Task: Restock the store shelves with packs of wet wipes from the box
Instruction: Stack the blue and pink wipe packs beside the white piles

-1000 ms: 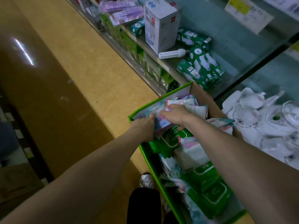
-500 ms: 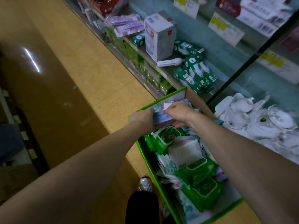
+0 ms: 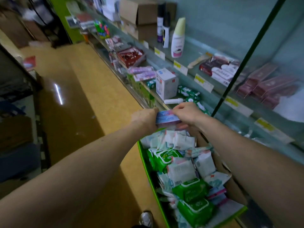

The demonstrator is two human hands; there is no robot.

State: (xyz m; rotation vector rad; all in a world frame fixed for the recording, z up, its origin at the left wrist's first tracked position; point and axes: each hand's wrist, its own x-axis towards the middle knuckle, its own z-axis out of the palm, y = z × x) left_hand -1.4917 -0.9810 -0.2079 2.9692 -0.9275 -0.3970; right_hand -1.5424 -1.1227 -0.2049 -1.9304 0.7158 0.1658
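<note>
The packs (image 3: 165,116), a small stack in blue and pink wrap, had come up out of the box (image 3: 148,163) since a second before, when both hands were still down among the contents at its far end. Now they were held clear above the far rim, in the air between the box and the shelf (image 3: 166,105) to the right, and the view had swung up to take in more of the shelving. That suggested the picking step was done and the placing step was next, though no slot for them could be told from here. The left hand (image 3: 144,116) was closed on the stack's left end, fingers wrapped around it and knuckles toward the camera. The right hand (image 3: 186,113) gripped the right end, fingers curled over the top and thumb apparently beneath. Both forearms reached forward, nearly straight, meeting at the stack. The box, on the near right below them, was still heaped with green packs and white ones, so most of the restocking looked to remain.
</note>
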